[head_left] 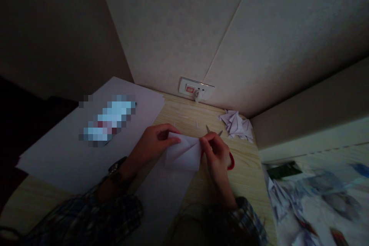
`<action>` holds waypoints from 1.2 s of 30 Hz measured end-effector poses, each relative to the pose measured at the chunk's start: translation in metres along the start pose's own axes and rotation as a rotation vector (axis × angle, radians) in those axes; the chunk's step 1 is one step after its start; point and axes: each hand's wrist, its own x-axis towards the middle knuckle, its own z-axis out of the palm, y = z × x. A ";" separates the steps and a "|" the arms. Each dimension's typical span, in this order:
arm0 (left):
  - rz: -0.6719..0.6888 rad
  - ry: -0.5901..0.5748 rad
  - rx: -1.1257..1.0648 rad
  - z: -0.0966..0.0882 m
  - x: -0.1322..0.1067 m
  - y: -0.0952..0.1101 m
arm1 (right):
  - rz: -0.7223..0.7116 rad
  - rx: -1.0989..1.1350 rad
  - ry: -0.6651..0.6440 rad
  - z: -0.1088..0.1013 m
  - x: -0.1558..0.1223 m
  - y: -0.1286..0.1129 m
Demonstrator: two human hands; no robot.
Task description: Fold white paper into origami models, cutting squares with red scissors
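Note:
A small folded white paper (184, 153) lies on the wooden table (245, 169). My left hand (154, 142) pinches its upper left edge, fingers closed on it. At the paper's right corner, my right hand (216, 153) is closed on the fold. Red-handled scissors (230, 160) lie under and behind my right hand, their blades (213, 130) pointing away. A larger white sheet (164, 196) sits beneath the folded paper.
A big white sheet (63, 153) covers the table's left part, with a blurred object on it. A heap of folded paper pieces (236, 124) rests by the wall. A wall socket (196, 89) is behind. Paper scraps and a dark object (284, 170) lie lower right.

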 end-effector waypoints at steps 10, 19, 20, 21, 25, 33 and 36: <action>-0.064 0.078 0.037 0.001 -0.001 0.002 | 0.020 0.028 0.005 0.001 0.000 0.002; -0.057 0.086 -0.014 0.001 -0.001 0.005 | 0.006 0.028 0.024 0.001 -0.001 0.004; -0.030 0.070 -0.005 0.001 -0.001 0.004 | 0.000 0.017 0.023 0.000 -0.001 0.004; 0.005 0.049 0.010 0.000 -0.001 0.003 | -0.008 -0.002 0.022 0.000 -0.001 0.003; 0.148 -0.040 0.140 0.001 -0.005 0.005 | -0.043 -0.097 -0.035 0.001 -0.001 -0.003; 0.176 -0.072 0.230 0.008 -0.009 0.009 | -0.117 -0.141 -0.133 0.008 -0.001 -0.011; 0.139 -0.066 0.218 0.009 -0.009 0.008 | -0.119 -0.145 -0.132 0.008 -0.001 -0.010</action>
